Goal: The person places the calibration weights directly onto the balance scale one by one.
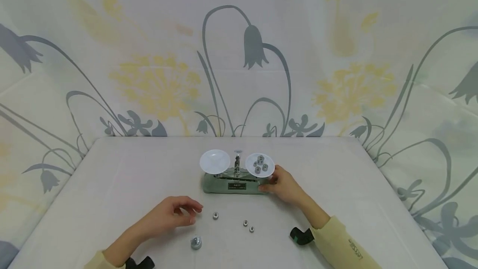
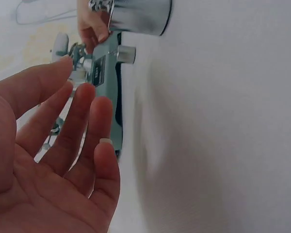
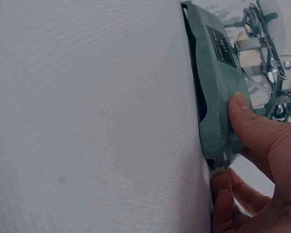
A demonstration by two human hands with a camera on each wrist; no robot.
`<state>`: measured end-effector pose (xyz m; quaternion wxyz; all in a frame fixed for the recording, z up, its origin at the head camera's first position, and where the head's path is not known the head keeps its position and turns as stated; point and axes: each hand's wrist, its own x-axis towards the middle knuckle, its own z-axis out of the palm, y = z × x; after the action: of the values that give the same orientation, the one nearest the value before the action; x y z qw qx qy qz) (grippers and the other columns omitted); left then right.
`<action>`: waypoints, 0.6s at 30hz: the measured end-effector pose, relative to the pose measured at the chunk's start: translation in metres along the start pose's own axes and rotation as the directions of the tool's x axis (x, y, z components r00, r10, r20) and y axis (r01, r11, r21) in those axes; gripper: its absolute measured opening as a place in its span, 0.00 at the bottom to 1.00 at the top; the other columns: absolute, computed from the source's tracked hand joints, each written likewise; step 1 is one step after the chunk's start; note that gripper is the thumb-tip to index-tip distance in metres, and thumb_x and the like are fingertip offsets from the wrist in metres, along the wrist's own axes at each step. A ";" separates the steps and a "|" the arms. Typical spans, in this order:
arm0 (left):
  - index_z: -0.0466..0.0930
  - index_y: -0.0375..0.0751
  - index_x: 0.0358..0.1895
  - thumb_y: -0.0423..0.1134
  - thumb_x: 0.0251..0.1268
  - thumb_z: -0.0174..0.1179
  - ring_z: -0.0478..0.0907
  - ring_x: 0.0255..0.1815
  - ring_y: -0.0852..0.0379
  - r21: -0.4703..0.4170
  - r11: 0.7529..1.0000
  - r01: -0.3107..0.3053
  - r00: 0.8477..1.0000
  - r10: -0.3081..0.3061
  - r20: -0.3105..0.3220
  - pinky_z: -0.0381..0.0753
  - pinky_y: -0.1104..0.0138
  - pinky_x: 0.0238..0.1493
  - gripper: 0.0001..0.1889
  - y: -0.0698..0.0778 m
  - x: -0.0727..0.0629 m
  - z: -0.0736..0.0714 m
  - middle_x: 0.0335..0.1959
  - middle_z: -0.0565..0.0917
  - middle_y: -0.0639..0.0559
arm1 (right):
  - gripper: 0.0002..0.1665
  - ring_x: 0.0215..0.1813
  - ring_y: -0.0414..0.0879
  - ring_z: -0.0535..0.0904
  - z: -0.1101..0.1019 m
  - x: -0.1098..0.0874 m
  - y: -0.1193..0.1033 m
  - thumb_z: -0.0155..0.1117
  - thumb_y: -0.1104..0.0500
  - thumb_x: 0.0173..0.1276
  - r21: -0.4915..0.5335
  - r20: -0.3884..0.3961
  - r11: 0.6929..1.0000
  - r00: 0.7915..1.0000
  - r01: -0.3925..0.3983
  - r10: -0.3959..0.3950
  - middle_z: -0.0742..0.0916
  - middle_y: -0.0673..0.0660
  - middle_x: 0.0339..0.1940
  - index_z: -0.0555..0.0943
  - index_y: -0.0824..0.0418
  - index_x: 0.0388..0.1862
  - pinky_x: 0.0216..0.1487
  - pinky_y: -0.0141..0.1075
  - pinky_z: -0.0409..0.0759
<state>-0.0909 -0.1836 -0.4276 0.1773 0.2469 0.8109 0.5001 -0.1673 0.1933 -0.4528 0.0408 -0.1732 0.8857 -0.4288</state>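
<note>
A green balance scale (image 1: 218, 184) stands mid-table with two white pans. Its left pan (image 1: 214, 161) is bare, and the right pan (image 1: 250, 166) carries several metal weights (image 1: 260, 160) and sits lower. My right hand (image 1: 285, 185) grips the right end of the base: in the right wrist view the thumb (image 3: 245, 116) presses the front face, while the other fingers reach round the end. My left hand (image 1: 172, 216) hovers over the table in front of the scale, fingers loosely bent, nothing in the palm. A large knobbed weight (image 1: 196, 243) stands near it.
A small weight (image 1: 215, 216) stands just right of the left fingertips. Two smaller weights, one (image 1: 245, 223) behind the other (image 1: 252, 229), stand further right. A flower-patterned curtain (image 1: 239, 74) hangs behind the white-covered table (image 1: 130, 165).
</note>
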 end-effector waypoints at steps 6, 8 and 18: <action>0.85 0.48 0.50 0.40 0.63 0.69 0.78 0.46 0.55 0.035 0.999 -0.036 0.997 0.033 0.069 0.74 0.66 0.47 0.13 -0.004 -0.005 0.007 0.45 0.85 0.55 | 0.24 0.39 0.47 0.73 0.000 -0.001 -0.003 0.79 0.60 0.55 0.011 0.002 1.000 1.000 -0.018 0.018 0.79 0.54 0.43 0.84 0.60 0.52 0.40 0.41 0.72; 0.85 0.49 0.49 0.40 0.62 0.69 0.78 0.46 0.56 0.032 0.997 -0.064 0.994 0.061 0.094 0.75 0.66 0.46 0.12 -0.005 -0.005 0.009 0.44 0.85 0.55 | 0.24 0.39 0.47 0.73 -0.001 -0.001 -0.003 0.79 0.60 0.55 0.010 0.002 1.000 1.000 -0.021 0.021 0.79 0.54 0.43 0.84 0.60 0.52 0.40 0.41 0.73; 0.86 0.47 0.45 0.31 0.63 0.65 0.80 0.44 0.54 -0.054 0.982 -0.183 0.969 0.189 0.161 0.78 0.67 0.45 0.10 -0.008 -0.008 0.012 0.44 0.86 0.53 | 0.24 0.38 0.46 0.73 -0.001 -0.001 -0.004 0.79 0.60 0.55 0.006 0.003 1.000 1.000 -0.031 0.030 0.79 0.54 0.43 0.84 0.60 0.51 0.39 0.40 0.73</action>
<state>-0.0796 -0.1821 -0.4396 0.2013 0.3591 0.7569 0.5077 -0.1655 0.1923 -0.4496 0.0490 -0.1601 0.8869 -0.4305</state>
